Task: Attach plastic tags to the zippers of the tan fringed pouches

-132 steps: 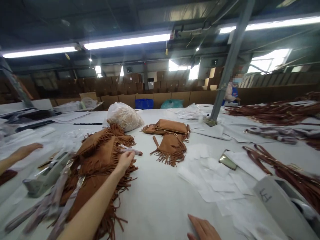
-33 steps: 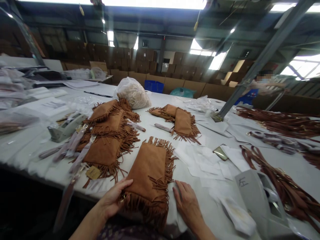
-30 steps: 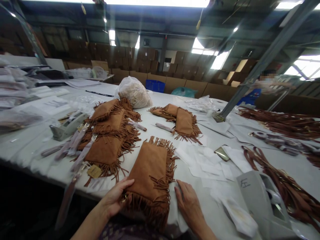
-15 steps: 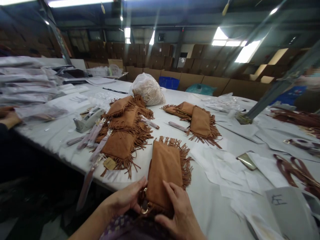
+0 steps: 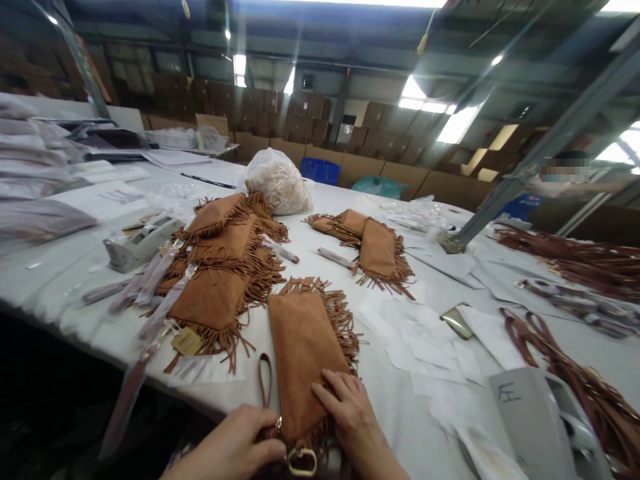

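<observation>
A tan suede pouch (image 5: 305, 353) with fringe along its far and right edges lies flat at the table's front. My left hand (image 5: 240, 437) is closed at its lower left corner, pinching the metal hardware where a brown wrist strap (image 5: 265, 380) joins. Beneath that hand a gold clasp (image 5: 302, 461) sticks out. My right hand (image 5: 353, 413) rests on the pouch's lower right part, fingers spread. Left of the pouch is a pile of similar fringed pouches (image 5: 213, 293) with plastic-wrapped straps and a tan tag (image 5: 187, 341).
A tape dispenser (image 5: 143, 243) stands left of the pile. Behind are a stuffed plastic bag (image 5: 277, 181) and more pouches (image 5: 383, 248). White sheets (image 5: 425, 340), a second dispenser (image 5: 535, 420) and brown straps (image 5: 565, 360) lie right. A person (image 5: 560, 177) is beyond the post.
The view has swung right, so the table's contents sit further left. The wrist strap now stands out beside the pouch, and my left hand has closed at its corner.
</observation>
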The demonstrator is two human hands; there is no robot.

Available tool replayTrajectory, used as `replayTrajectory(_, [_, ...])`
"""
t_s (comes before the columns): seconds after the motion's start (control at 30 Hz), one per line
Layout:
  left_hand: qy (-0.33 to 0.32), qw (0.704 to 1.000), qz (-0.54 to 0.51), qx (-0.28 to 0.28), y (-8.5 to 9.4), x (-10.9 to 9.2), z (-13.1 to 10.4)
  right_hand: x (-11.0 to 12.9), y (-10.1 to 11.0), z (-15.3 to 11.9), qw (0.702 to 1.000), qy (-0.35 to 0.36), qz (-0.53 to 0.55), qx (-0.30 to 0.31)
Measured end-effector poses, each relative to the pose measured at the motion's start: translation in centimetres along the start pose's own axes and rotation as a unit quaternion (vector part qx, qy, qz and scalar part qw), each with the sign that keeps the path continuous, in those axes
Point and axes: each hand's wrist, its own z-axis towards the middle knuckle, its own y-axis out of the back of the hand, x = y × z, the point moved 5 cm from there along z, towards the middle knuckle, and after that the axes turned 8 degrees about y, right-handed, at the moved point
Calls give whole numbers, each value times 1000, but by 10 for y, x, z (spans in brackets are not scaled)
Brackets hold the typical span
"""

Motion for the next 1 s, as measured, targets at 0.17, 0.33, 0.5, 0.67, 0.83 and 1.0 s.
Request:
replayTrajectory(0.17, [63, 992, -39, 102, -18, -5, 3, -20, 1, 12, 999, -17, -10, -27])
replayTrajectory(0.33, [82, 946, 313, -27, -15, -13, 0, -35, -20, 5, 998, -50, -4, -41])
replayTrajectory(0.5, [74, 892, 442, -53, -20, -21, -1, -38, -26, 0, 997, -61, 18, -33])
replayTrajectory(0.67, [4, 889, 444, -109, -23, -11, 2, -39, -24, 0, 996, -74, 32, -46])
replayTrajectory(0.83, [24, 916, 372, -147, -33, 23, -8, -37, -22, 5, 995, -82, 56, -28])
replayTrajectory(1.0, [48, 938, 301, -165, -53, 59, -15, -28, -2, -1, 991, -124, 38, -18])
